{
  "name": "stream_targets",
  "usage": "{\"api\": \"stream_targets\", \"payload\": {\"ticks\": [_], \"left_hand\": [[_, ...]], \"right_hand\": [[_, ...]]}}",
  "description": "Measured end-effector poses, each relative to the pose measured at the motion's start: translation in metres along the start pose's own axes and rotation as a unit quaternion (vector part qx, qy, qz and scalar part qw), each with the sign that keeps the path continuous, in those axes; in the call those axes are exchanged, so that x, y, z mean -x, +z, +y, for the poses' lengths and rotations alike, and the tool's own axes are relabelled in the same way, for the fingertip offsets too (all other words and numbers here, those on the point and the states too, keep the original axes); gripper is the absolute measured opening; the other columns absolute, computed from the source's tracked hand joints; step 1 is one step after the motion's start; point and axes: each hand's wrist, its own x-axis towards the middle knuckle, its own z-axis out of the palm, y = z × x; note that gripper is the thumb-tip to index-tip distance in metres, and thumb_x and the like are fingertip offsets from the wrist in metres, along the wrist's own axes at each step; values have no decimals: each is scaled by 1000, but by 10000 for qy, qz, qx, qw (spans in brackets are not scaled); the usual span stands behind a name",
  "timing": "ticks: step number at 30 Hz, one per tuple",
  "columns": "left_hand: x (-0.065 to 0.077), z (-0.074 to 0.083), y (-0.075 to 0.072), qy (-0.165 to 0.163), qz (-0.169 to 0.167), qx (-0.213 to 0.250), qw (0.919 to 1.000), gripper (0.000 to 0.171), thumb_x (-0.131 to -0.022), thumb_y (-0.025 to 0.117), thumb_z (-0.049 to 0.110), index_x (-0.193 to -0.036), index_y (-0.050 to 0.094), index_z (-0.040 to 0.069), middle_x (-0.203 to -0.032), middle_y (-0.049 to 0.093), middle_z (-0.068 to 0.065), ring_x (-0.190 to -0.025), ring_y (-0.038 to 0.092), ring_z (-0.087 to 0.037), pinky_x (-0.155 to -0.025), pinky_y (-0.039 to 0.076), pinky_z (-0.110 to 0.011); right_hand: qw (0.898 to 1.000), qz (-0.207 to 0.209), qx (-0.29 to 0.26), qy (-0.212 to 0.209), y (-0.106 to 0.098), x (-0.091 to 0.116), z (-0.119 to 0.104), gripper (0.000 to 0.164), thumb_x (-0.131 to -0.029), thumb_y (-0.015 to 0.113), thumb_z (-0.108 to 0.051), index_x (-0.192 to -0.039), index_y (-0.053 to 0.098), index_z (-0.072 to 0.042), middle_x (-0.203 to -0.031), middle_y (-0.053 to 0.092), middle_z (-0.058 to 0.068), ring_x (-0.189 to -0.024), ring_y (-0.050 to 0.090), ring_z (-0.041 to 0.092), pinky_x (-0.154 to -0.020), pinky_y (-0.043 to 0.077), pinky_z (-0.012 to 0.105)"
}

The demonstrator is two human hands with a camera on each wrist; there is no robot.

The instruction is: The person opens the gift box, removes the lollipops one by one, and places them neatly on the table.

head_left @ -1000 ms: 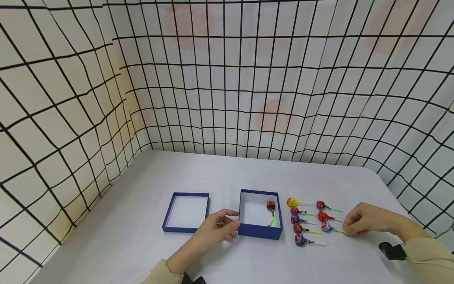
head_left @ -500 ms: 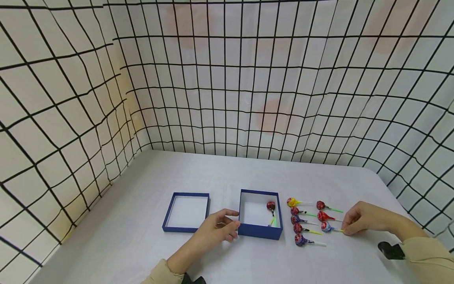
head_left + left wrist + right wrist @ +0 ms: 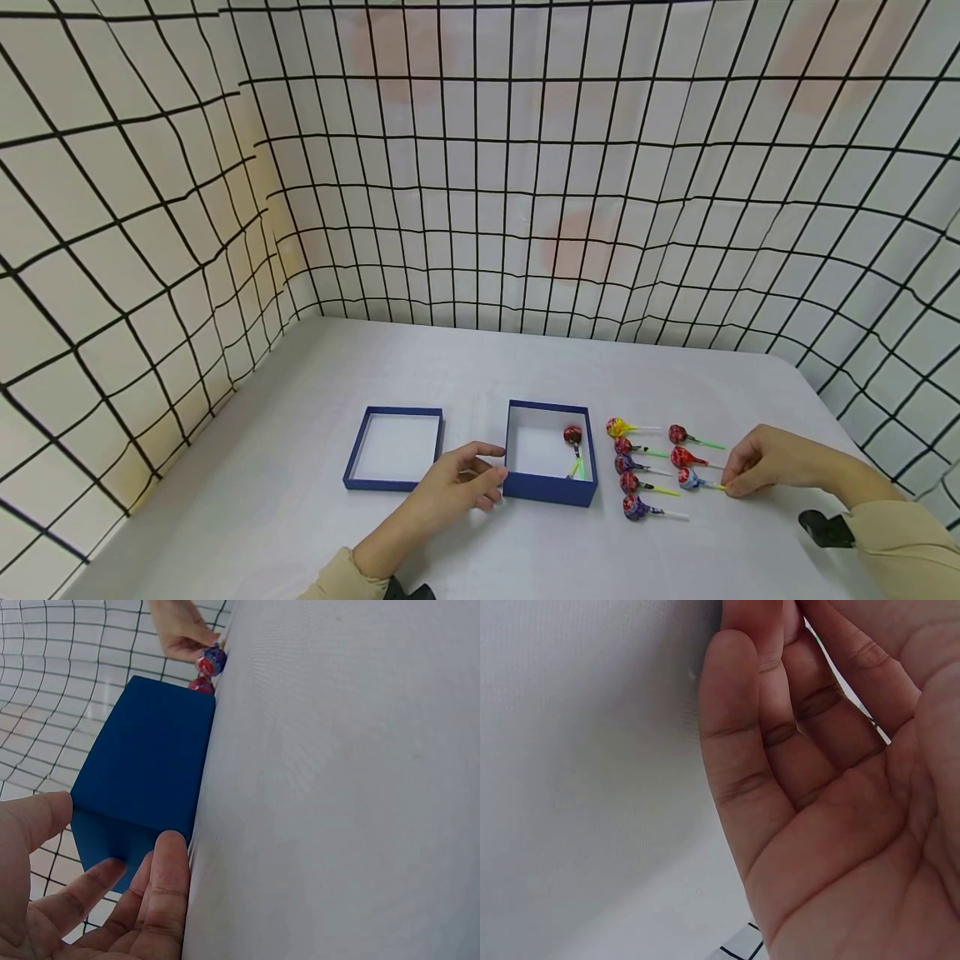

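Observation:
My left hand rests its relaxed fingers against the left side of a blue open box. In the left wrist view, fingertips meet the end wall of that box. Inside it lies a dark red lollipop, with green and yellow stick ends beside it. Over on the right, my right hand pinches the yellow stick end of a light blue lollipop, which lies at the near end of the right column. The right wrist view shows the palm and curled fingers, the stick hidden behind them.
A shallow blue-rimmed lid lies left of the box. Between box and right hand, lollipops form two columns, among them a yellow one, a red one and a purple one. Black netting encloses the white table.
My right hand has shifted very slightly left, and the light blue lollipop has slid a touch left with it. The left hand and the box have stayed put.

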Motion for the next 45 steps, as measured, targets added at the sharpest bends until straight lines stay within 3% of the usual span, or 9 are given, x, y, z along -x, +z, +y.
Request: {"api": "stream_targets", "payload": {"ticks": [23,32,45], "left_hand": [[-1,0,-1,25,-6,-78,10000,46,-98,66,33,-134,58,6,-102,70,-9,-84,71,-24,-74,62,-30],[-1,-1,-1,14,1,-77,10000,46,-98,66,34,-134,58,7,-101,70,-9,-83,71,-24,-74,62,-29],[0,0,-1,37,-28,-61,10000,46,-98,66,34,-134,58,7,-100,70,-9,-81,71,-22,-74,62,-30]], "right_hand": [[9993,38,315,202,-10,3,-21,12,-87,76,-18,-94,78,-8,-85,74,4,-70,57,6,-61,53,23],[9993,30,380,-53,-16,-3,-50,14,-88,77,-19,-95,76,-7,-83,74,2,-70,59,6,-61,53,24],[9976,-36,583,-365,-21,-25,-111,16,-86,80,-20,-94,76,-7,-86,76,4,-74,67,12,-67,58,26]]}}
